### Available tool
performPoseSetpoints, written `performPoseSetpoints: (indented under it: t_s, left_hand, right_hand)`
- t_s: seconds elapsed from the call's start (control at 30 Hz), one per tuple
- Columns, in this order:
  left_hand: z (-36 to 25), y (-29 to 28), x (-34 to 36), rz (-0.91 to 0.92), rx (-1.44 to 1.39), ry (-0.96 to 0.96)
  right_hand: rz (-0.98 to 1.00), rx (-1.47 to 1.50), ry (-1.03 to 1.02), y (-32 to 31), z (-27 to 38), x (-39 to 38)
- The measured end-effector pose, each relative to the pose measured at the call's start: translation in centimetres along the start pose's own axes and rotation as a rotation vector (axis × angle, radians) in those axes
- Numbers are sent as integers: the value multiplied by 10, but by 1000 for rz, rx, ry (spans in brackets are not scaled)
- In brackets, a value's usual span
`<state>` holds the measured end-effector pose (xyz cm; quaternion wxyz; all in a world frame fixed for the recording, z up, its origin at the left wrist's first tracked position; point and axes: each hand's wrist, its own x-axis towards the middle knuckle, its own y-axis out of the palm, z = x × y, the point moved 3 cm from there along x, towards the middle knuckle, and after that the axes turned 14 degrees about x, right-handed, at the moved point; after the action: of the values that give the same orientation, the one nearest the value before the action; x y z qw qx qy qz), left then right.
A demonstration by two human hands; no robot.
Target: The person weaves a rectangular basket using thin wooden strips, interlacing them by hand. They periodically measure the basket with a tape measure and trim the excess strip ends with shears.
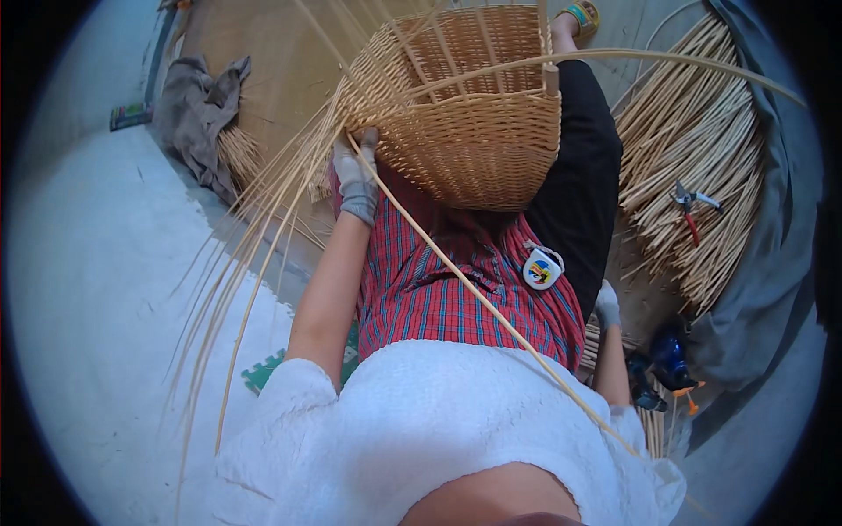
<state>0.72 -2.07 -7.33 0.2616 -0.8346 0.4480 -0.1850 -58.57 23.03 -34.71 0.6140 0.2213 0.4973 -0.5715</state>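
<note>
Apparently mid-weave, the grey-gloved left hand [356,182] has fingers clamped on the left edge of the lap-held, rounded tan wicker basket [478,145], the gloved right hand [607,307] below right of it hides its grip, and the long pale cane [430,238] probably wants threading next.

In my head view, the gloved left hand [358,174] holds the left end of a woven basket [478,145]. The gloved right hand [607,307] is low beside the body; its grip I cannot tell. Pruning shears [686,202] lie upon many pale canes [702,140].
</note>
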Motion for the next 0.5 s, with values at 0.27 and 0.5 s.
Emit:
performPoseSetpoints:
  t_s: [0.27,0.5]
  left_hand:
    - [32,4,5,-54,-589,-134]
    - [3,1,-17,35,-600,-191]
  right_hand:
    - [-108,201,-953,-42,354,-258]
    - [412,-284,-1141,123,503,-252]
